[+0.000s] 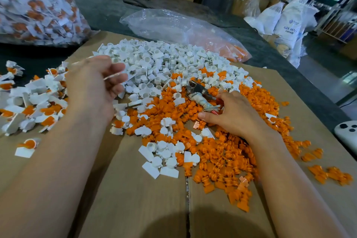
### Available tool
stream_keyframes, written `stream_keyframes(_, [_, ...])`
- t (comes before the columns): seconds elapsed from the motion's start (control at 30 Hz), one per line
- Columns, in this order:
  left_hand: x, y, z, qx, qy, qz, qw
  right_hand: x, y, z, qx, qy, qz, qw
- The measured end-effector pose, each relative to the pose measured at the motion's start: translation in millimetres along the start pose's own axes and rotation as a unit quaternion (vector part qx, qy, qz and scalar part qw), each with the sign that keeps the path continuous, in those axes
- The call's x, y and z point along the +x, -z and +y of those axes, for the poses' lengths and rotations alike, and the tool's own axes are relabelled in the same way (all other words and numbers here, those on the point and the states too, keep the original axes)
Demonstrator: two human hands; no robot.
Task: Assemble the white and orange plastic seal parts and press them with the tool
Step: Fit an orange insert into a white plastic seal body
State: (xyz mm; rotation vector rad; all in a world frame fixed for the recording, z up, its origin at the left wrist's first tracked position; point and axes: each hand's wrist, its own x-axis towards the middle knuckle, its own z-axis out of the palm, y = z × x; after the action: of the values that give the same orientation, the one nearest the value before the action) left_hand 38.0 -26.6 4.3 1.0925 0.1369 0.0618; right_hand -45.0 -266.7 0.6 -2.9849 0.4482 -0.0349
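While right hand [231, 120] grips tape-wrapped metal tool [201, 98], left hand [90, 87] fingers curl, hold unclear; white sack [289, 23] reads "ABS".

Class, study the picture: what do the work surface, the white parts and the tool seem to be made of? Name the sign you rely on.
The work surface: brown cardboard, matt, with a flap seam. The white parts: moulded plastic, smooth, identical shapes. The tool: shiny grey metal head; handles wrapped in what looks like tape, red grip showing beneath.
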Motion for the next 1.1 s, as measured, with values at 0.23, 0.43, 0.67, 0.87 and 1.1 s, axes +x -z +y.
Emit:
stream_keyframes(0.23, [-17.8, -16.4, -15.2, 0.526, -0.213, -0.08, 0.82, -0.4, -0.2, -0.1, 0.008, -0.004, 0.0, 1.0])
stream_keyframes(0.43, [-11.8, -20.0, -27.6, 0.665, -0.193, -0.133, 0.709, 0.6, -1.9, 0.7, 0.012, -0.008, -0.001, 1.0])
stream_keyframes(0.67, [-12.9, -20.0, -25.8, 0.665, -0.194, -0.129, 0.709, 1.0, 0.4, -0.6, 0.03, -0.012, 0.016, 0.999])
stream_keyframes(0.87, [-15.8, -21.1, -25.0, 0.642, -0.212, -0.127, 0.725, 0.3, 1.9, -0.4, 0.033, -0.008, 0.025, 0.999])
stream_keyframes(1.1, [-19.5, -21.7, -21.1, 0.521, -0.256, -0.088, 0.81, -5.8, 9.6, -8.5, 0.093, 0.024, 0.126, 0.987])
